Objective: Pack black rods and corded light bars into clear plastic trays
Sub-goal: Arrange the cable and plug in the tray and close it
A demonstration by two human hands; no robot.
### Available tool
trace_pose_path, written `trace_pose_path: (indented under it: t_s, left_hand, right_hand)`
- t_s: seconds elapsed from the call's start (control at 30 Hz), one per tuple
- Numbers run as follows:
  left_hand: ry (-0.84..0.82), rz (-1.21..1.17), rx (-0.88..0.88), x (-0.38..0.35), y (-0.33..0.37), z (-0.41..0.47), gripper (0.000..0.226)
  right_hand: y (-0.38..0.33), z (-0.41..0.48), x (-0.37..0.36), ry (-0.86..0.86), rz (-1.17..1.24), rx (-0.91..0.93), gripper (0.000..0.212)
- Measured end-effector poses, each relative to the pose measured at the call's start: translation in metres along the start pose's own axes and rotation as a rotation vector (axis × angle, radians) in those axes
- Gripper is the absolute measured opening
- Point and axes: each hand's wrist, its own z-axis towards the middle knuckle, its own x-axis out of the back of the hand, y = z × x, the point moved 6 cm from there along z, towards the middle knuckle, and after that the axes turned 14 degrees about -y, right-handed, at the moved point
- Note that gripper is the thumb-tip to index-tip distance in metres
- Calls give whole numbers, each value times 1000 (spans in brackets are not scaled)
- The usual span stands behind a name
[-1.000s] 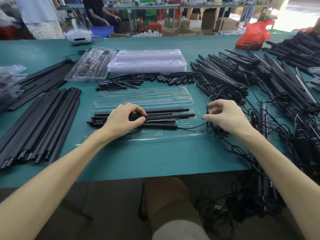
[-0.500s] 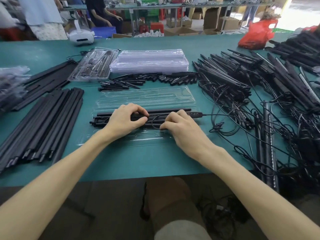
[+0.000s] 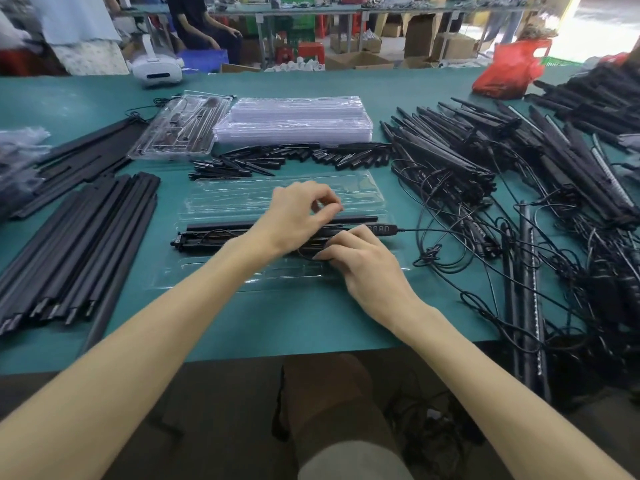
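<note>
A packing workshop or small factory floor is indicated. A long teal-covered workbench (image 3: 311, 323) is loaded with sorted stock: bundled black rods (image 3: 79, 244) at 9 o'clock, stacked clear plastic trays (image 3: 294, 119) at 12 o'clock, and tangled corded light bars (image 3: 450, 161) at 2 o'clock. Beyond it, at 12 o'clock, cardboard cartons (image 3: 453, 45), a second bench (image 3: 346, 8) and red stools (image 3: 311, 51) are seen.

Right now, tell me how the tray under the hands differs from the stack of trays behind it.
The front tray lies single and opened flat; the stack is many trays piled up. The front tray holds black rods; the stack looks empty. The left hand and right hand are over the front tray; nothing touches the stack. Both are clear plastic on the green table.
</note>
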Motion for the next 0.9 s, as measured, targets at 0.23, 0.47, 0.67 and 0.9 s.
trace_pose_path:
  t_s: [0.23,0.47,0.67,0.9]
  left_hand:
    - [-278,33,-9,-36,43,53,20]
    - [-464,82,-24,-43,44,67,26]
    - [-489,158,-44,-48,49,72,24]
    - [-371,252,-56,-43,49,72,27]
  right_hand:
    - [9,-2,2,51,121,-26,22]
    - [13,1,-1,-17,139,-79,23]
    - [13,2,0,-10,128,-97,22]
    - [11,0,0,13,124,-72,23]
